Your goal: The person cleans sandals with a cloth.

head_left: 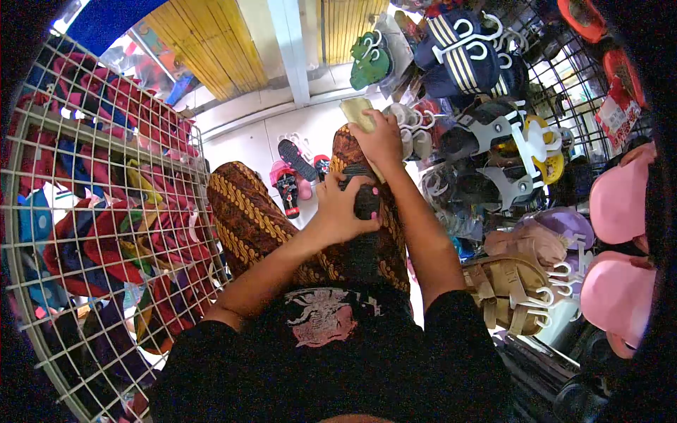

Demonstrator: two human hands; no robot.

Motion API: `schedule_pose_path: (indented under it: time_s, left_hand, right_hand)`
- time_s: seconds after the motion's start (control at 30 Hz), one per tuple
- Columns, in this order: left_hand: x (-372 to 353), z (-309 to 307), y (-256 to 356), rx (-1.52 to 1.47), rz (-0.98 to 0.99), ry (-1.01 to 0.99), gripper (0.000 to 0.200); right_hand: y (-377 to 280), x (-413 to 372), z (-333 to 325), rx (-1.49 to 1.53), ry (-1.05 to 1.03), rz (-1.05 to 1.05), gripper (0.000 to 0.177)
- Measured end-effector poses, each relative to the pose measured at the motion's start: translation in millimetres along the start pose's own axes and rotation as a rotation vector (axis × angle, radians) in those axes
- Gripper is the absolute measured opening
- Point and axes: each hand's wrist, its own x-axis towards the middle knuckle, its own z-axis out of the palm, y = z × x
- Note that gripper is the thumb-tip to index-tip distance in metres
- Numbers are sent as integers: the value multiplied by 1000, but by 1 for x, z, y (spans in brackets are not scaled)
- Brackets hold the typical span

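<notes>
My left hand [342, 211] is closed round a dark, rounded thing [366, 202], probably a sandal's end, which rests on my thigh in brown patterned trousers [247, 197]. Farther forward, near the knee, my right hand [381, 139] grips a pale yellowish cloth [357, 113] that sticks out past the fingers. Beyond the knees, on the white floor, lie a black sandal [297, 161] and a black and red sandal [288, 194], with pink ones beside them.
A white wire rack [199, 151] with colourful sandals behind it stands at the left. At the right hang striped navy sandals [462, 60], brown sandals [504, 289] and pink ones [619, 296]. Green sandals [370, 62] hang ahead.
</notes>
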Motion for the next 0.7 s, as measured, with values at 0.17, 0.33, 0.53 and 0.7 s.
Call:
schedule_pose_path:
  time_s: [0.17, 0.33, 0.53, 0.7]
  left_hand:
    - [8, -13, -62, -537, -112, -175, 74]
    - [10, -44, -95, -1684, -358, -332, 65]
    - [16, -58, -133, -2114, -356, -171, 61]
    - [38, -41, -150, -2196, -421, 212, 67]
  right_hand:
    - [0, -3, -1, 27, 49, -33, 50]
    - [9, -2, 0, -5, 66, -115, 51]
    - [-11, -19, -8, -103, 18, -237, 53]
    - [-76, -62, -19, 12, -110, -546, 54]
